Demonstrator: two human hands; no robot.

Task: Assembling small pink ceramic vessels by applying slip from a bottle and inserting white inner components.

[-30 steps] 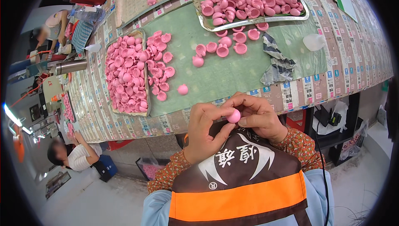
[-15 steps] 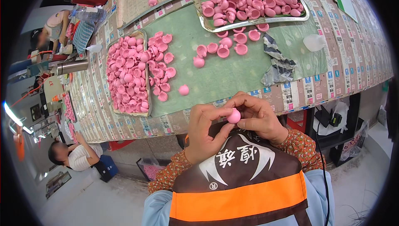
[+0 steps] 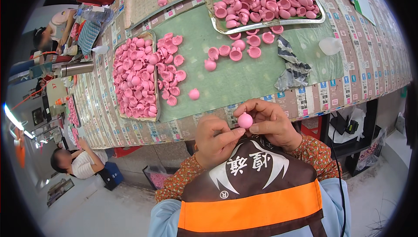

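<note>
A small round pink plastic ball (image 3: 245, 120) with a tiny nub on top is pinched between the thumb and fingers of my right hand (image 3: 275, 126), just off the table's near edge. My left hand (image 3: 214, 140) is curled beside it, thumb and forefinger closed together at the ball's lower left. Whether those fingertips grip anything is too small to make out. On the green mat (image 3: 191, 49) ahead lie several loose hollow pink half-shells (image 3: 235, 54) and a lone pink ball (image 3: 193, 94).
A tray of pink pieces (image 3: 135, 78) stands at the left, and a larger heaped tray (image 3: 278, 22) at the far side. A nearly bare tray (image 3: 146, 1) lies far left. Right of the mat's middle are a striped cloth (image 3: 292, 69) and a white squeeze bottle (image 3: 330, 45). Two people sit at left.
My left hand's fingers have come off the ball's upper left and folded in, the thumb now lower. The ball stays in my right hand, turned so its nub shows on top.
</note>
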